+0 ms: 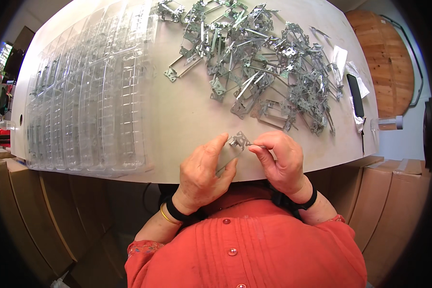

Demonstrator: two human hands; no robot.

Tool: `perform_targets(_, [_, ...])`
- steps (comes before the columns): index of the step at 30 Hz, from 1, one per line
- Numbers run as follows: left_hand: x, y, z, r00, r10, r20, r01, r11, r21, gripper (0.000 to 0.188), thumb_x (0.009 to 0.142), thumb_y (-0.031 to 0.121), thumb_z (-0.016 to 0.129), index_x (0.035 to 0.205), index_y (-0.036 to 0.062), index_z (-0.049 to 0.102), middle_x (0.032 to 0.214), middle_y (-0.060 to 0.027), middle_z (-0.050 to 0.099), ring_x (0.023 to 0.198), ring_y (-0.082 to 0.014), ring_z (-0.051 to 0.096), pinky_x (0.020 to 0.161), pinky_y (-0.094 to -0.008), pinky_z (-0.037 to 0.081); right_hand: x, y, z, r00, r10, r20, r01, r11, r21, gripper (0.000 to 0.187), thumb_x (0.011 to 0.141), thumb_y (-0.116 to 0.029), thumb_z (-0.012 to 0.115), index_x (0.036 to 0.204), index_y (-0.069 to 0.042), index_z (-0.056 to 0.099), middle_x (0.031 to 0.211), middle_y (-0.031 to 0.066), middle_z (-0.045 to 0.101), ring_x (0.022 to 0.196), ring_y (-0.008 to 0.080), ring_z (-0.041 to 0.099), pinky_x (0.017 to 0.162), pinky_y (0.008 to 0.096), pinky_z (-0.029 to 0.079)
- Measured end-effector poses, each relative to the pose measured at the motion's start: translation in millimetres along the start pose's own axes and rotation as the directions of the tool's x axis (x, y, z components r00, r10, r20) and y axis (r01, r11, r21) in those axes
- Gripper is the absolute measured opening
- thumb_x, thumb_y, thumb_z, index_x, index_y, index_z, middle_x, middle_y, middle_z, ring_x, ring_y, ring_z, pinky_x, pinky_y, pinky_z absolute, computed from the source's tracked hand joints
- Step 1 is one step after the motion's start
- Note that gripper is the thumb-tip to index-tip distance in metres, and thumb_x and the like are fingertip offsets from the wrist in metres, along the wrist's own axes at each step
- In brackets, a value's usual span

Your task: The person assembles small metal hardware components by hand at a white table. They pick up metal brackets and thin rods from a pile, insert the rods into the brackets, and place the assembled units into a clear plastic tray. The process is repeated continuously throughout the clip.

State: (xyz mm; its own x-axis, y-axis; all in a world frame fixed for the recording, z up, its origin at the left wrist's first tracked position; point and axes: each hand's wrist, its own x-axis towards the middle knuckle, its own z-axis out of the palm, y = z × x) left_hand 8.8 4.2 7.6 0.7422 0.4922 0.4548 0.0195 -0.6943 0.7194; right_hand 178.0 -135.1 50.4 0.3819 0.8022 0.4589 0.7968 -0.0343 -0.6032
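Note:
Close in front of me, a small stamped metal bracket point(240, 139) with cut-out holes is held over the table's near edge. My left hand point(202, 173) is closed on it, the thumb and fingers gripping its long side. Beside it, my right hand point(279, 161) pinches thumb to forefinger at the bracket's right end. A thin grey piece seems to lie in that pinch, too small to make out. A large tangled heap of similar silvery metal brackets point(254, 57) lies beyond my hands.
A stack of clear plastic compartment trays point(89, 96) covers the table's left side. To the right lie a black phone point(354, 91) and white paper point(339, 58). A clear cylinder point(390, 123) juts at the right edge. Cardboard boxes point(389, 201) stand below, and a round wooden board point(381, 60) stands beyond.

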Motion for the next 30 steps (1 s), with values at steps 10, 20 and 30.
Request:
perform_targets(10, [0.4,6.0,4.3,0.998,0.038,-0.044,-0.031,0.989,0.142,0.069,0.078,0.005,0.091,0.141,-0.0031,0.065,0.112,-0.0171,0.075,0.09,-0.0327,0.073,0.078,-0.0413,0.06,-8.4,-1.5,-0.2,0.986,0.164,-0.003,-0.163,0.979,0.127,0.017,0.099,-0.005,0.082,0.106,-0.003,0.067,0.104,0.0125,0.079,0.078,0.0272,0.075,0.068,0.0355,0.059])
perform_targets(20, [8.9,28.4,7.2,0.998,-0.044,0.035,0.034,0.964,0.263,0.063,0.087,0.013,0.086,0.143,-0.0029,0.062,0.115,-0.021,0.071,0.09,-0.036,0.073,0.076,-0.0421,0.061,-9.7,-2.4,-2.0,0.972,0.228,0.066,-0.236,0.957,0.167,0.013,0.101,-0.003,0.079,0.107,-0.002,0.067,0.108,0.0152,0.081,0.081,0.0272,0.078,0.07,0.0346,0.061])
perform_targets(30, [7.7,33.9,9.8,1.0,-0.016,-0.012,0.019,0.964,0.265,0.051,0.093,0.015,0.08,0.136,-0.0079,0.064,0.107,-0.0198,0.071,0.093,-0.0339,0.071,0.081,-0.0418,0.059,-17.5,-3.9,1.1,0.943,0.31,0.118,-0.33,0.915,0.233,0.009,0.104,-0.002,0.074,0.11,-0.002,0.067,0.111,0.0145,0.081,0.077,0.0153,0.073,0.071,0.0304,0.058])
